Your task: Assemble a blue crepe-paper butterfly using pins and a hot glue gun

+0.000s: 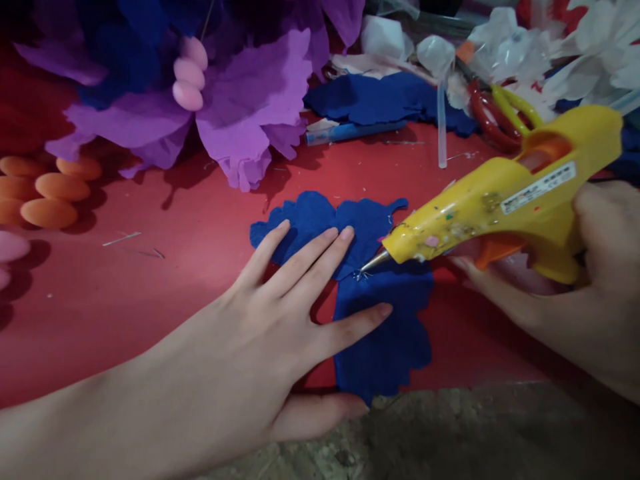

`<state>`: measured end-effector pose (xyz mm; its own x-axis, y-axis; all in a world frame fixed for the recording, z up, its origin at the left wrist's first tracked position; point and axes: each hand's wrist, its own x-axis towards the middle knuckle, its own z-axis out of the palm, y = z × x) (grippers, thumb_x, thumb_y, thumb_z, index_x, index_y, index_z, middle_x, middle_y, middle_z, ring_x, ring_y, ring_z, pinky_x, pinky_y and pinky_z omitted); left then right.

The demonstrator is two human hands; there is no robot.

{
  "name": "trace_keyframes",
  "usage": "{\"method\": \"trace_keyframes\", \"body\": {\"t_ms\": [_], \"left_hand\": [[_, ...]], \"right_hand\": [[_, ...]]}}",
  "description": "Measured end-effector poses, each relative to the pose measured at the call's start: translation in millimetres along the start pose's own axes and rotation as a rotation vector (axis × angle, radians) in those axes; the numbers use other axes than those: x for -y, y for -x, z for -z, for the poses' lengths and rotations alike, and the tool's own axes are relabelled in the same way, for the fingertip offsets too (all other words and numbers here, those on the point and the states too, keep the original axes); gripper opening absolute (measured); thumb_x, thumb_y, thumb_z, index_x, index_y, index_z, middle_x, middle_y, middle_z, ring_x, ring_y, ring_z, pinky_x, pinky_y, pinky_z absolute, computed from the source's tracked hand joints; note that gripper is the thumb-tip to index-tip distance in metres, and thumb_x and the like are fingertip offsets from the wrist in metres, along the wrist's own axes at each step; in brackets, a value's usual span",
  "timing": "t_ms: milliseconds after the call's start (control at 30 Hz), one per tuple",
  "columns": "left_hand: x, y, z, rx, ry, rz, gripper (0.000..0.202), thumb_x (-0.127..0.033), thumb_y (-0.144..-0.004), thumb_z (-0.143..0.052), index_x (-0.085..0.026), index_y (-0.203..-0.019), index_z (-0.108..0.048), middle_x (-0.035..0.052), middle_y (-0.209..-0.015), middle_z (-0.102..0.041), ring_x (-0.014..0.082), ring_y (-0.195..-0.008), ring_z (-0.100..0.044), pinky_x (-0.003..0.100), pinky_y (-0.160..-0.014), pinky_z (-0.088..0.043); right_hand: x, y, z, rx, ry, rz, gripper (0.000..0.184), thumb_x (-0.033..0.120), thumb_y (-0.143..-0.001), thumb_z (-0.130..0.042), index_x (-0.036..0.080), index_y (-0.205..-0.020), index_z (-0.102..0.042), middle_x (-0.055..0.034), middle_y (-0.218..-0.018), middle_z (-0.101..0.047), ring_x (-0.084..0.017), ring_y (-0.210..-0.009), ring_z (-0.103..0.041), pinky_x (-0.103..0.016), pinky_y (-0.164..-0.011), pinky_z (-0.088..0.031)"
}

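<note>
Two blue ruffled petal pieces (385, 333) lie overlapped on the red tabletop (210, 200). My left hand (295, 300) lies across them with fingers spread, its fingertips pressing the blue material. In my right hand (595, 267) is a yellow hot glue gun (480, 193), gripped by its handle, with its orange trigger below. The metal nozzle points down and left, at the spot where the two blue pieces meet. Shiny clear glue shows at the nozzle tip. Part of my right hand's fingers is hidden behind the gun.
Purple crinkled petals (255, 100) and small pink egg-shaped pieces (190, 73) stand at the back left. Orange egg-shaped pieces (55, 193) lie at the left. Red-handled scissors (493, 120), a blue pen (355, 131), a clear stick (442, 127) and white petals (590, 73) fill the back.
</note>
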<state>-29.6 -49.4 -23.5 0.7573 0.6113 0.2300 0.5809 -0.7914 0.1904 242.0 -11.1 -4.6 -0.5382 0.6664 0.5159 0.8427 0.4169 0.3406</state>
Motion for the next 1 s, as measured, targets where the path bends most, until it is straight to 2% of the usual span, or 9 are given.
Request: {"method": "trace_keyframes", "body": {"t_ms": [200, 400, 600, 733, 867, 1000], "left_hand": [[0.9, 0.8, -0.1, 0.013, -0.004, -0.003, 0.055, -0.061, -0.091, -0.035, -0.034, -0.137, -0.048, 0.003, -0.147, -0.044, 0.0347, -0.137, -0.034, 0.055, -0.113, -0.015], [0.0, 1.1, -1.3, 0.009, 0.008, 0.009, 0.053, -0.06, -0.093, -0.031, -0.034, -0.137, -0.047, 0.0074, -0.146, -0.045, 0.0329, -0.139, -0.031, 0.058, -0.111, -0.02], [0.1, -0.5, -1.0, -0.006, 0.005, 0.007, 0.053, -0.059, -0.094, -0.029, -0.033, -0.136, -0.049, 0.0076, -0.146, -0.045, 0.0361, -0.137, -0.035, 0.06, -0.11, -0.022], [0.8, -0.1, -0.1, 0.0, 0.007, 0.011, 0.053, -0.06, -0.093, -0.031, -0.033, -0.136, -0.049, 0.0063, -0.146, -0.046, 0.035, -0.138, -0.034, 0.058, -0.112, -0.019], [0.4, -0.2, -0.1, 0.008, 0.003, 0.01, 0.053, -0.06, -0.092, -0.032, -0.034, -0.136, -0.048, 0.0037, -0.146, -0.046, 0.034, -0.138, -0.033, 0.057, -0.113, -0.017], [-0.4, -1.0, -2.6, 0.004, -0.005, 0.002, 0.054, -0.06, -0.093, -0.031, -0.033, -0.137, -0.047, 0.0056, -0.146, -0.045, 0.0338, -0.139, -0.032, 0.057, -0.113, -0.017]], "right_hand": [[1.1, 0.4, 0.3, 0.006, -0.026, 0.012, 0.032, 0.048, -0.088, -0.046, 0.018, -0.095, -0.051, -0.006, -0.071, -0.051, -0.023, -0.066, -0.059, -0.029, -0.044, -0.03], [-3.2, 2.6, 2.1, 0.059, 0.004, -0.007, 0.035, 0.052, -0.089, -0.04, 0.02, -0.096, -0.05, -0.0059, -0.073, -0.053, -0.022, -0.068, -0.059, -0.03, -0.044, -0.027], [-5.8, 4.5, 1.4, 0.11, -0.041, -0.065, 0.034, 0.052, -0.088, -0.039, 0.021, -0.096, -0.049, -0.0062, -0.076, -0.053, -0.024, -0.073, -0.059, -0.031, -0.049, -0.034], [-3.7, 4.1, -0.2, 0.068, -0.054, -0.037, 0.029, 0.047, -0.088, -0.043, 0.02, -0.093, -0.05, -0.0049, -0.072, -0.049, -0.022, -0.068, -0.057, -0.03, -0.047, -0.031], [-3.0, 2.0, 0.5, 0.069, -0.06, -0.058, 0.03, 0.05, -0.086, -0.044, 0.02, -0.09, -0.049, -0.0051, -0.073, -0.051, -0.021, -0.068, -0.057, -0.03, -0.047, -0.029], [-6.3, 2.4, 2.8, 0.079, -0.072, -0.081, 0.034, 0.052, -0.086, -0.042, 0.019, -0.088, -0.051, -0.0054, -0.071, -0.049, -0.021, -0.065, -0.054, -0.031, -0.047, -0.025]]}}
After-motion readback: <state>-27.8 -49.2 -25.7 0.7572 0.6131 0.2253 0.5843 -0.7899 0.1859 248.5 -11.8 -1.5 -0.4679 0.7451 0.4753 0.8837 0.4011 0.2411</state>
